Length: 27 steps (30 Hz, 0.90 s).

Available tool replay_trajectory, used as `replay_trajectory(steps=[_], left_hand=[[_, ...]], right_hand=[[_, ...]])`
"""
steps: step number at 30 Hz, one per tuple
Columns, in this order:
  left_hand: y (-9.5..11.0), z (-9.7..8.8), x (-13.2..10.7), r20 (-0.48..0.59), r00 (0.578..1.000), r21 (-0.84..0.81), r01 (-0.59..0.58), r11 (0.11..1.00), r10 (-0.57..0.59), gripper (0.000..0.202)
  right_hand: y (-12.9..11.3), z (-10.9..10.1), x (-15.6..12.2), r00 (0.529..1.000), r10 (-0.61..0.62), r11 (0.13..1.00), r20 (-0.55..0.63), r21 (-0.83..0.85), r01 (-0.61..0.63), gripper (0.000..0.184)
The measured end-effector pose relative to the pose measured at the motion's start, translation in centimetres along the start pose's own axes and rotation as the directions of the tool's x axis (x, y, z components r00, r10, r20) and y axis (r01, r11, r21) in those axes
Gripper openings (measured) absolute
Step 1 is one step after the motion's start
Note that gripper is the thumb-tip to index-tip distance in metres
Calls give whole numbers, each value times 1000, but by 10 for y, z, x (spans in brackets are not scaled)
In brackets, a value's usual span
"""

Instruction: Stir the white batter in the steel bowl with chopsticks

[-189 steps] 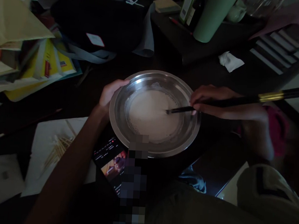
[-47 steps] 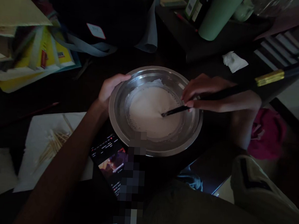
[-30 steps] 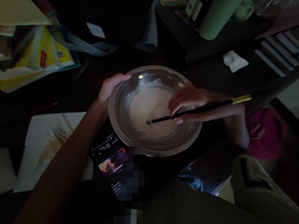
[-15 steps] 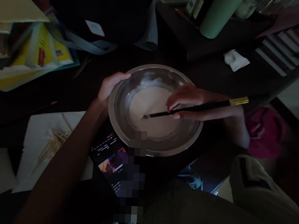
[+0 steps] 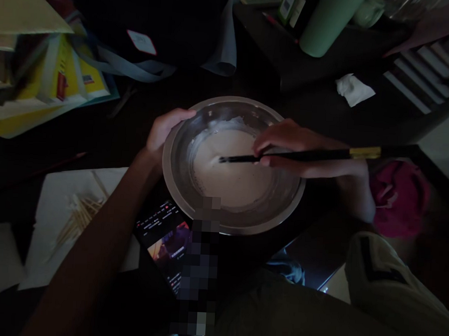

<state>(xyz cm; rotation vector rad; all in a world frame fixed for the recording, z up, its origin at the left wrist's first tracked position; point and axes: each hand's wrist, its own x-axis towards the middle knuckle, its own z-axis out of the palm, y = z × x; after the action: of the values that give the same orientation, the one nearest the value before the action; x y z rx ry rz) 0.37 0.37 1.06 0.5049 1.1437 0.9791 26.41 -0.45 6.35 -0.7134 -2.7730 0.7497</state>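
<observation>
While the left hand point(image 5: 162, 132) curls over the left rim of a round steel bowl point(image 5: 282, 211), thumb inside and fingers clamped on the lip, the right hand point(image 5: 286, 146) is pinched shut around a pair of slim black chopsticks point(image 5: 315, 155). The bowl is wide and shallow, with a smooth, dull-shining wall, and sits close to the near edge of the dark counter point(image 5: 128, 133), about midway along it. A pale, creamy batter point(image 5: 231, 181) fills its bottom in a flat round pool, and thicker smears cling to the far wall. The chopsticks lie almost level across the bowl from the right; their thin tips touch the batter left of its centre, and a gold band rings the thick end out past the wrist.

A lit phone point(image 5: 164, 235) lies flat just beside the bowl's near-left rim. Further left along the near edge, loose wooden toothpicks point(image 5: 77, 218) are scattered on a white paper sheet point(image 5: 54, 259). Towards the far right corner stand a matte green cylindrical tumbler point(image 5: 324, 23) and a crumpled white tissue point(image 5: 353, 89). A bunched pink cloth point(image 5: 399, 197) lies just beyond the right wrist.
</observation>
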Motion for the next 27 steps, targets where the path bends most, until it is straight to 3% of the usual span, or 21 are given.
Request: replay_trajectory(steps=[2, 4, 7, 10, 12, 17, 19, 23, 25, 27], left_hand=[[0, 1, -1, -27, 1000, 0, -5, 1000, 5, 30], [1, 1, -1, -22, 1000, -14, 7, 1000, -8, 29], [1, 1, -1, 1, 1000, -27, 21, 999, -21, 28], [0, -1, 2, 17, 1000, -18, 7, 1000, -6, 28], [-2, -3, 4, 46, 999, -11, -7, 1000, 7, 30], [-3, -4, 6, 25, 1000, -5, -3, 1000, 3, 29], [-2, -2, 5, -11, 1000, -1, -14, 1000, 14, 28], [0, 1, 1, 1, 1000, -7, 7, 1000, -7, 30], [0, 1, 0, 27, 999, -17, 22, 1000, -22, 32], [0, 1, 0, 60, 998, -35, 21, 999, -19, 33]], right_hand=[[0, -7, -5, 995, 87, 996, -50, 5, -87, 21], [0, -16, -9, 993, 117, 992, -26, 48, -116, 22], [0, -21, -9, 995, 51, 990, 83, 128, -61, 22], [0, -9, -1, 983, -72, 986, 169, 163, 44, 25], [0, -1, 2, 987, -65, 990, 147, 132, 46, 27], [1, -10, -6, 985, 171, 985, -22, 33, -171, 25], [1, -17, -10, 987, 158, 986, 5, 56, -158, 24], [1, -12, -6, 992, -19, 989, 121, 150, 1, 23], [0, -4, -1, 994, -45, 987, 99, 161, 29, 25], [0, -1, -1, 999, 23, 993, 33, 112, -26, 25]])
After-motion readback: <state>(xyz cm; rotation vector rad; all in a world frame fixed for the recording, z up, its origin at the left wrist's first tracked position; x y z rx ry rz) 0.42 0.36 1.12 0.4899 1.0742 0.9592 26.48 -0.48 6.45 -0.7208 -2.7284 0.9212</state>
